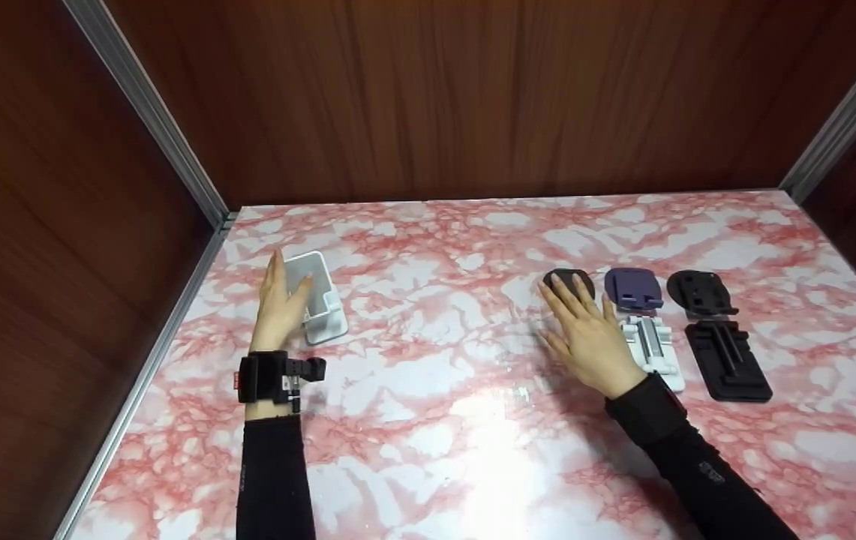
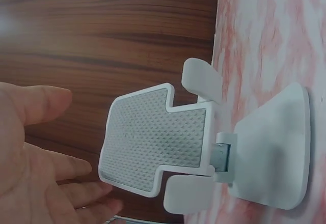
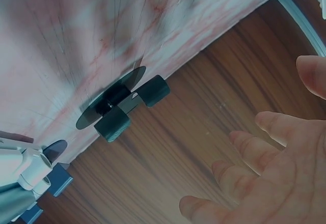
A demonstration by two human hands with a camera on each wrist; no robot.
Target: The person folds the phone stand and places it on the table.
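Note:
A white phone stand [image 1: 327, 327] stands unfolded on the left of the table, and its grey textured pad [image 2: 158, 132] shows in the left wrist view. Beside it is my left hand [image 1: 277, 307], fingers extended and thumb spread apart. Its fingertips are close to the stand's upper edge; I cannot tell whether they touch. My right hand [image 1: 591, 346] hovers with spread fingers and holds nothing. Beyond its fingertips is a black round-based phone stand [image 1: 567, 277], partly hidden by them in the head view. The right wrist view shows that black stand's two supports [image 3: 113, 124] apart from the fingers.
Right of my right hand are a purple phone stand [image 1: 633, 289] and another black round-based one [image 1: 700, 292]. Nearer lie a white folded stand [image 1: 654, 349], partly under the hand, and a black folded stand [image 1: 729, 364]. Wood-grain walls [image 1: 428, 97] enclose the marbled table [image 1: 428, 330].

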